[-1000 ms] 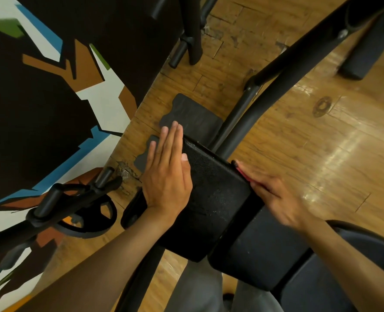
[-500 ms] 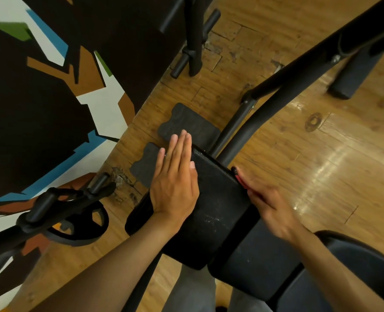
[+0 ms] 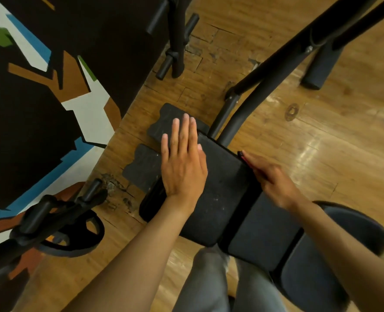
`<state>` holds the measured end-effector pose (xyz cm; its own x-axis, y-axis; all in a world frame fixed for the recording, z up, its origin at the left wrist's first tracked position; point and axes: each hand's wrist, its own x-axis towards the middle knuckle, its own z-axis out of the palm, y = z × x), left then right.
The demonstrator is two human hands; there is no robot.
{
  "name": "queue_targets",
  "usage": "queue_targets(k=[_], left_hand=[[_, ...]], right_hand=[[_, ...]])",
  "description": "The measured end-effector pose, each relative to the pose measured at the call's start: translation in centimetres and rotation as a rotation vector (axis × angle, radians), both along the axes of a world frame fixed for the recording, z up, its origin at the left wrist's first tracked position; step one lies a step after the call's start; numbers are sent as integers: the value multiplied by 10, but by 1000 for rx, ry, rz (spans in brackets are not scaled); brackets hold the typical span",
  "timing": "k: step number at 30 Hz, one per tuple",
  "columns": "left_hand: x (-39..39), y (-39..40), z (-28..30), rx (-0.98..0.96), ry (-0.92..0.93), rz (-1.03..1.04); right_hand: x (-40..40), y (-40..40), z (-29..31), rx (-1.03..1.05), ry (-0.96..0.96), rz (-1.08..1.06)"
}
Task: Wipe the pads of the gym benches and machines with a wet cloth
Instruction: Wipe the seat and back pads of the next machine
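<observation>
Pad (image 3: 218, 190) under flat left hand (image 3: 182, 167); blurred right hand (image 3: 270, 179) perhaps pinches half-hidden red cloth (image 3: 243, 156)

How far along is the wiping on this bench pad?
Nothing shows as finished: the pad still has white specks. In hand: the left hand lies flat on it while the right hand works a dark and red cloth along its right edge. The seat looks untouched.

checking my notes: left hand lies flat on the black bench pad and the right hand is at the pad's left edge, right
Not quite. In the head view the left hand does lie flat on the black bench pad, but the right hand is at the pad's right edge, not its left.
</observation>
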<state>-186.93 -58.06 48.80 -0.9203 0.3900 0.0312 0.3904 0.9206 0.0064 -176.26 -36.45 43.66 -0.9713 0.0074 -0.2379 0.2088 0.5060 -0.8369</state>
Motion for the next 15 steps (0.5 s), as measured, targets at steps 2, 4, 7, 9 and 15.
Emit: queue_targets(k=[2, 4, 7, 9, 15], left_hand=[[10, 3, 5, 3, -10, 11], [35, 13, 2, 59, -40, -117], [86, 34, -17, 72, -139, -341], [111, 45, -39, 3, -178, -349], [161, 75, -79, -140, -174, -321]], right_hand=[[6, 5, -4, 62, -17, 53], [8, 9, -7, 111, 8, 80], [19, 17, -17, 171, -33, 88], [34, 23, -26, 215, -80, 76], [80, 49, -51, 259, -89, 41]])
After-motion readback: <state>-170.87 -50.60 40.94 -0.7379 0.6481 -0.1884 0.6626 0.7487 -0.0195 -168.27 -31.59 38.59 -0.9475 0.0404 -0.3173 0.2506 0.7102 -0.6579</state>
